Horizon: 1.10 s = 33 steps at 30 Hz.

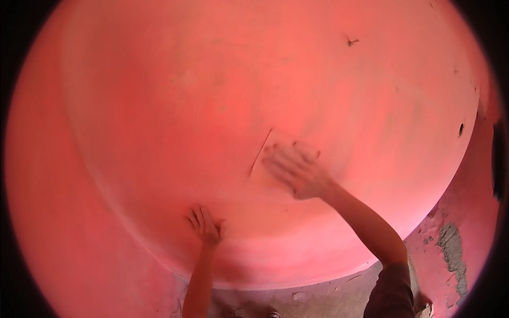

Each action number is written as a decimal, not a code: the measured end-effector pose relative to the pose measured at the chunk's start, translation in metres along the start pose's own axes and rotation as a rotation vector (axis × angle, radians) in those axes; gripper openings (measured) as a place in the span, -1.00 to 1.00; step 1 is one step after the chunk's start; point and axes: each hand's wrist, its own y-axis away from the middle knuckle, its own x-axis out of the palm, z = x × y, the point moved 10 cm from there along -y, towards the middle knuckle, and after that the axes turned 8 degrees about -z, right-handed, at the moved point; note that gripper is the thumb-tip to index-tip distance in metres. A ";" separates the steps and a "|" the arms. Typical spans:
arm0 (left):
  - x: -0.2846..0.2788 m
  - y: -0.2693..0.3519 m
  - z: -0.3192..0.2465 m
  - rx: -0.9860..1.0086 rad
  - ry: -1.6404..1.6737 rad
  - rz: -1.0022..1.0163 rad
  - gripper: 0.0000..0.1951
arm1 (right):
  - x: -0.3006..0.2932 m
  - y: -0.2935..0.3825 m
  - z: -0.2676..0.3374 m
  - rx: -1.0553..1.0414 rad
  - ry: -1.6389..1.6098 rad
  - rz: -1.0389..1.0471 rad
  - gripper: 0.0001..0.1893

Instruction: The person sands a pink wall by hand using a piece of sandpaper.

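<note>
A pink painted wall (151, 119) fills most of the view before me, bowed by the lens. My right hand (296, 169) lies flat over a thin sheet (276, 138), perhaps sandpaper, pressing it against the wall. The fingers are blurred by motion and cover much of the sheet; its straight left edge casts a dark line. Lower and to the left, my left hand (206, 225) rests on the wall with its fingers spread, holding nothing.
Grey floor (330, 298) runs along the wall's foot, with part of a shoe (274, 314) showing. At right, an adjoining pink wall bears a bare grey patch (453, 254). A dark hole (461, 129) and a small damaged spot (351, 41) mark the main wall.
</note>
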 end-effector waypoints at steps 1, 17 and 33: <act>0.000 0.000 -0.001 -0.004 0.013 0.031 -0.24 | -0.012 -0.014 -0.012 0.015 0.099 -0.054 -0.20; -0.011 -0.046 0.026 0.179 0.094 -0.040 -0.60 | -0.033 -0.126 -0.050 0.103 0.256 -0.074 -0.32; -0.015 -0.051 0.015 0.193 0.095 -0.040 -0.56 | 0.047 -0.102 0.029 -0.089 0.139 0.115 -0.29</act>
